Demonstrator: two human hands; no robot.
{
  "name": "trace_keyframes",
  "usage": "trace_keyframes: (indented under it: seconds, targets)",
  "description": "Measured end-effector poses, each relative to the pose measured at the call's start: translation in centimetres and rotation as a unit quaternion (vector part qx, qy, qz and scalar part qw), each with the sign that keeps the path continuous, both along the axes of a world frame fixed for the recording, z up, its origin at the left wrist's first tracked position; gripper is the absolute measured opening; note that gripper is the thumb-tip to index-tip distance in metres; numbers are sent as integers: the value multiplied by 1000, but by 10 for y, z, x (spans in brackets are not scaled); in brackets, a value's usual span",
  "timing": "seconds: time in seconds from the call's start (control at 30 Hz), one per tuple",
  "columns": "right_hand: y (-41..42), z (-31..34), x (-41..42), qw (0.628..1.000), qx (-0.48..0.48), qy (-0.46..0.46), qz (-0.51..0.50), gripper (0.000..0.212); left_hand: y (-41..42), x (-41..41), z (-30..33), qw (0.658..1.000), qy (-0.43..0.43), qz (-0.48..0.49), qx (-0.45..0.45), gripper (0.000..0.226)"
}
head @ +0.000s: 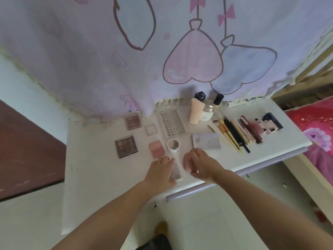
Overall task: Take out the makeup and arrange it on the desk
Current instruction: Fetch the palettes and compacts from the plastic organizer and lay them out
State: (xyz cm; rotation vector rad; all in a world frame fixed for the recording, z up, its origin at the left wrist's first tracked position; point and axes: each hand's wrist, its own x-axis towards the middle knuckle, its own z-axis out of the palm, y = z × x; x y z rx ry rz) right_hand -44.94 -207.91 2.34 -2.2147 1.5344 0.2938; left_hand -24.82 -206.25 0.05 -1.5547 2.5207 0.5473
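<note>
White desk top (93, 177) carries nearly all the makeup already, so the arranging looks close to done. Nearest the desk's front edge, the left hand (160, 173) and right hand (200, 165) flank a small flat case (175, 171), seemingly to square it into line. It shows blurred between them. The left hand lies low, fingers fairly straight, touching the case's left side. The right hand's fingers curve loosely at its right edge; whether they truly pinch it I cannot tell. Both forearms reach forward from below, angled in toward each other.

Just beyond the case stands a round white jar (173, 145), with a pink blush compact (156, 148) beside it on the left and a silver palette (206, 141) on the right. Farther left of the jar lies a dark eyeshadow palette (126, 146). Behind the jar sits a clear lash tray (172, 123), probably laid flat to show its rows. Right of the tray stand a peach tube (196, 112) and bottles (209, 110), upright at the back where they block nothing. Brushes and pencils (232, 132) lie side by side further right, then lipsticks (259, 127), apparently grouped by kind. Behind everything hangs a patterned curtain (108, 60).
</note>
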Motion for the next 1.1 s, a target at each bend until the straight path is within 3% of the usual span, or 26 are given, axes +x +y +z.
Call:
trace_keyframes:
  seconds: [0.17, 0.3, 0.43, 0.6, 0.73, 0.83, 1.1]
  targets:
    - [7, 9, -1, 999, 6, -13, -32, 69, -4, 2, 5, 1000, -4, -23, -5, 86]
    - [25, 32, -18, 991, -74, -15, -107, 49, -14, -13, 32, 994, 49, -76, -62, 70]
    - [79, 57, -63, 967, -149, 99, -180, 61, -14, -68, 68, 979, 59, -158, -110, 55]
    - [211, 71, -125, 912, -117, 192, -344, 68, 46, -166, 91, 936, 67, -299, -172, 59]
    - [350, 67, -151, 836, -112, 216, -491, 70, 153, -237, 97, 903, 32, -403, -147, 74]
    - [471, 56, -149, 772, -95, 219, -589, 69, 253, -277, 92, 873, 23, -474, -110, 67]
    - [789, 9, -58, 586, -8, 190, -787, 75, 558, -306, 62, 723, -23, -688, -49, 69]
